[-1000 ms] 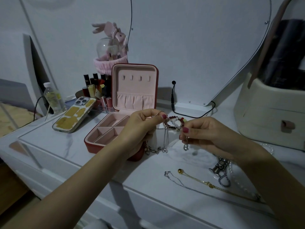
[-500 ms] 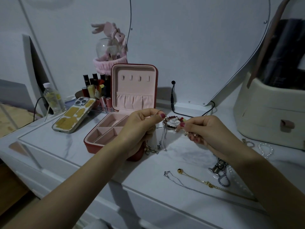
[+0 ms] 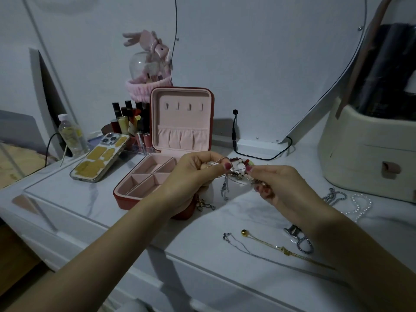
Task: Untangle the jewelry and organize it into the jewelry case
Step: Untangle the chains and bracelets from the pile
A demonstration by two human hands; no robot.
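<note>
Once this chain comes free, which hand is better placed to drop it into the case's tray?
Probably the left. The left hand pinches the silver chain right beside the open jewelry case; the right hand pinches it farther away.

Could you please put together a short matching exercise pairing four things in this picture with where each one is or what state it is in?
Things:
1. jewelry case
2. phone
3. gold chain
4. thin silver chain

Places or states:
A. lying face down, left of the case
B. dangling between the left hand and right hand
C. open, lid upright, compartments showing
D. lying stretched on the tabletop under the right forearm

Pairs: 1-C, 2-A, 3-D, 4-B
</note>
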